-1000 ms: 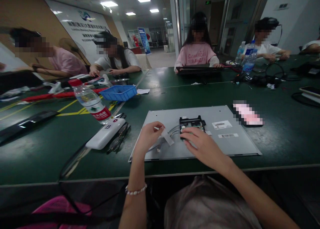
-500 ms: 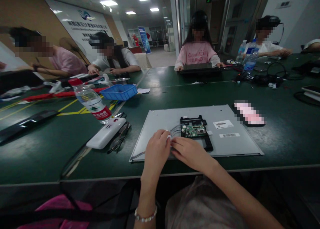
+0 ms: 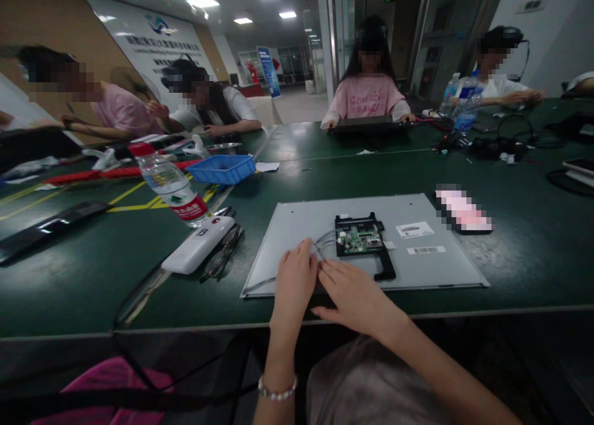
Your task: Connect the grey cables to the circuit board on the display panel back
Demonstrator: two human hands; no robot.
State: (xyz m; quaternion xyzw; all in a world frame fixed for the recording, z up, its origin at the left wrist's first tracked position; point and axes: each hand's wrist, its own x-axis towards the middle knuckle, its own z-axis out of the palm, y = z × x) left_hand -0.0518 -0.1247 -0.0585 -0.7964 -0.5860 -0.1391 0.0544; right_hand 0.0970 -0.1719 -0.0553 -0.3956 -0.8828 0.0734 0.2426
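A flat grey display panel [image 3: 273, 230] lies face down on the table, carrying a black plastic bracket [image 3: 386, 266] with a green circuit board [image 3: 359, 242]. Thin grey cables [image 3: 326, 238] run from the board's left side toward my fingers, and more cable emerges at the panel's lower left edge. My left hand [image 3: 296, 279] is closed on the cables, its fingertips pressed together near a small whitish strip. My right hand [image 3: 355, 295] rests beside it, fingers stretched out and thumb apart, fingertips touching the panel by the cables. What lies under the fingertips is partly hidden.
Left of the panel are a white power bank [image 3: 199, 245], eyeglasses [image 3: 223, 255] and a water bottle [image 3: 174, 190]. Behind them is a blue tray [image 3: 223, 170]. A phone [image 3: 464, 211] lies at the right. Several people sit around the table.
My right hand has shifted slightly down, its thumb now spread away from the fingers. White material seen between my fingertips before shows less now. My left hand has moved slightly right.
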